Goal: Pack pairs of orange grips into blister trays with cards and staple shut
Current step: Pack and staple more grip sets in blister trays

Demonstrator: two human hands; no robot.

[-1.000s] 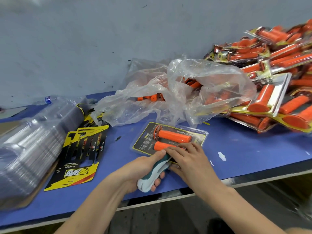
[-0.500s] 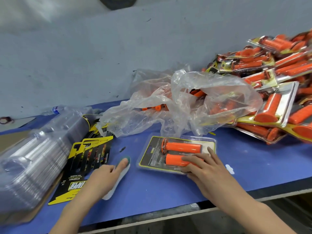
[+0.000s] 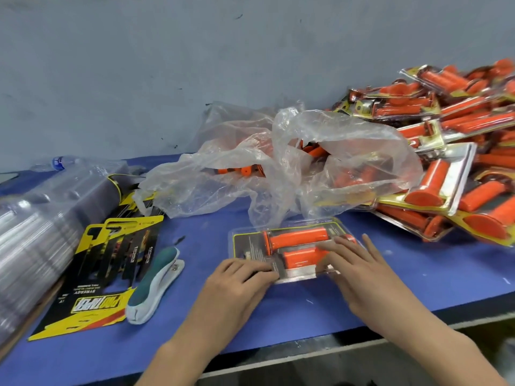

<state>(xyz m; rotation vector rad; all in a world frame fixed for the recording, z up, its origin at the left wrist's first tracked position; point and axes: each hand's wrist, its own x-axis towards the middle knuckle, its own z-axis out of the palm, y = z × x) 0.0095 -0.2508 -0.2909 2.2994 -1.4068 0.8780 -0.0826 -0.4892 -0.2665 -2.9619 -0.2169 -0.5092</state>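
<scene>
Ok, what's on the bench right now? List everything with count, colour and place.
pack: one, clear, two orange grips inside, centre.
stapler: one, teal and white, left of pack.
cards: stack, yellow and black, left of stapler.
empty trays: stack, clear, far left.
bag: one, clear, behind pack, loose grips inside.
finished packs: pile, orange and yellow, right.
bottle: one, clear, back left.
table: one, blue.
left hand: on pack's near left edge.
right hand: flat on pack's right end.

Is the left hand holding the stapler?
No, the stapler lies free on the blue table beside the cards, while the left hand curls its fingers onto the blister pack.
</scene>
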